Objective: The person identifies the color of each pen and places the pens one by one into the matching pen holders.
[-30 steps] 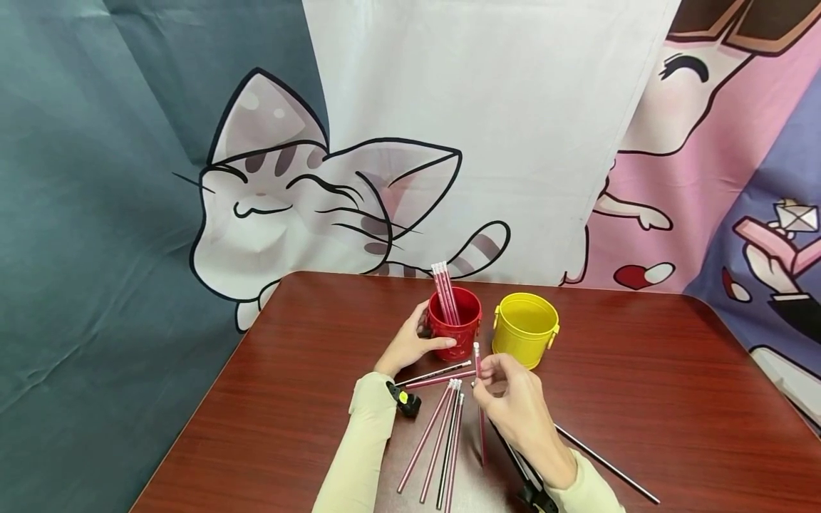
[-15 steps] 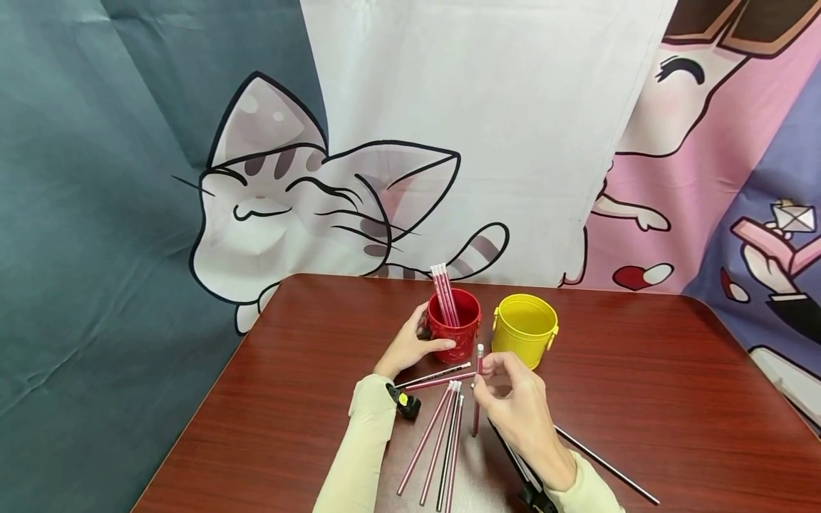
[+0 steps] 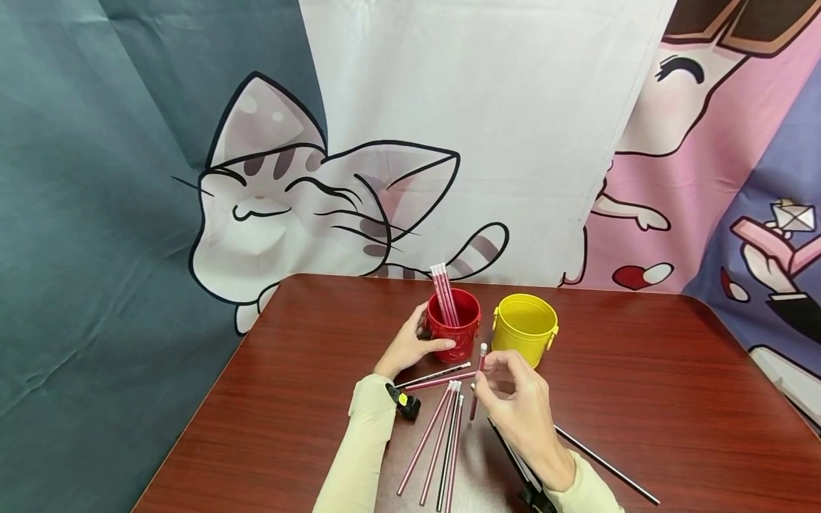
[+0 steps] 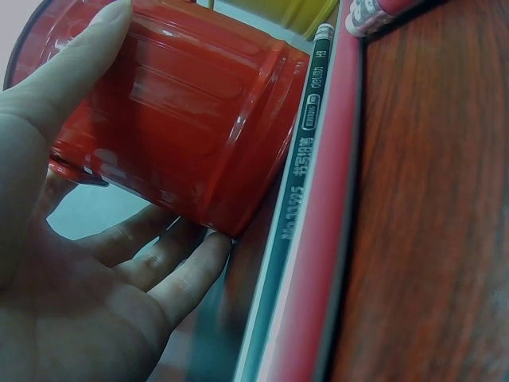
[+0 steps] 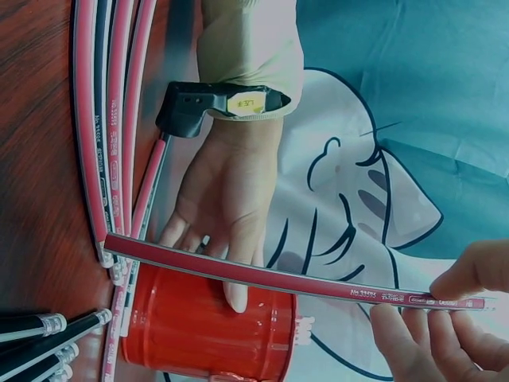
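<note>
Big printed cloth backdrop w/ cartoon cat hangs behind a glossy reddish wood-grain table, rounded corners. On it, side by side near centre: red bucket, ribbed cylindrical shiny metal w/ a few red pencils standing inside, and yellow bucket, same shape, small side handles, just right of it. Left hand wraps round the red bucket, thumb on front wall, fingers curled at the back; left-wrist view shows palm and fingers hugging the ribbed side. Right hand pinches one slim red pencil near its eraser end w/ fingertips, held off the table, tilted, in front of the two buckets. Loose pencils, red and black, thin hexagonal sticks, lie fanned on the table betw. the forearms.
</note>
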The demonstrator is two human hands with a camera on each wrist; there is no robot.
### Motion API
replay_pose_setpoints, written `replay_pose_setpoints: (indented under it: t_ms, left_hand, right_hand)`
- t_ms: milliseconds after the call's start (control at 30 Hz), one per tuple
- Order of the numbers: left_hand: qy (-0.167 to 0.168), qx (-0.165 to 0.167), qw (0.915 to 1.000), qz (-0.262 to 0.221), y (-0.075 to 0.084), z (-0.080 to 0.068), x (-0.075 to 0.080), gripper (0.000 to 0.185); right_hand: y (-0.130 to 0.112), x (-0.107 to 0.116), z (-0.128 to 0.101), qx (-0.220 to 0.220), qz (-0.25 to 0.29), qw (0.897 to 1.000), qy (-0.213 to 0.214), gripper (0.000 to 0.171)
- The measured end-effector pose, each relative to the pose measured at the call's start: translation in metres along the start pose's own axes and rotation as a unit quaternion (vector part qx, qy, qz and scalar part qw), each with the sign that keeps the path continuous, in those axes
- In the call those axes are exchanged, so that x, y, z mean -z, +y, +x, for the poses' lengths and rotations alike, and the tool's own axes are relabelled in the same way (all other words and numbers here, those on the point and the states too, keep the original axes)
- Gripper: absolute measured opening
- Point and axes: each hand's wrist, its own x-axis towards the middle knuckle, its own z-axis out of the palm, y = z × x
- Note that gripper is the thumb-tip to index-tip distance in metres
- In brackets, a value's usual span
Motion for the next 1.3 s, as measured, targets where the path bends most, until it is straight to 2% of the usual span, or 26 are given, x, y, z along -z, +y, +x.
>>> replay_pose_setpoints:
  t_ms: [300, 633, 933, 1133, 1233, 1300]
  left_hand:
    - [0.000, -0.010, 0.9999, 0.004, 0.000, 0.001, 0.000, 0.085]
    - [-0.002, 0.003, 1.0000, 0.007, 0.000, 0.002, -0.001, 0.084]
    - [0.003, 0.002, 1.0000, 0.007, -0.003, 0.000, 0.000, 0.084]
    - [0.002, -0.010, 0.9999, 0.006, -0.003, 0.001, 0.000, 0.085]
    - [0.001, -0.011, 0.9999, 0.009, -0.003, 0.002, 0.000, 0.084]
    - [0.003, -0.007, 0.9999, 0.009, -0.004, 0.002, 0.000, 0.083]
  right_hand:
    - [0.006, -0.005, -0.002, 0.035, -0.020, 0.999, 0.027, 0.034]
    - [0.001, -0.001, 0.003, 0.023, -0.008, 1.000, 0.008, 0.028]
    - [-0.004, -0.002, 0.027, 0.090, -0.014, 0.995, 0.030, 0.028]
    - [-0.011, -0.003, 0.048, 0.098, -0.016, 0.994, 0.038, 0.028]
    - [-0.028, -0.001, 0.059, 0.105, -0.025, 0.993, 0.047, 0.025]
    - [-0.030, -0.001, 0.066, 0.111, -0.030, 0.992, 0.053, 0.023]
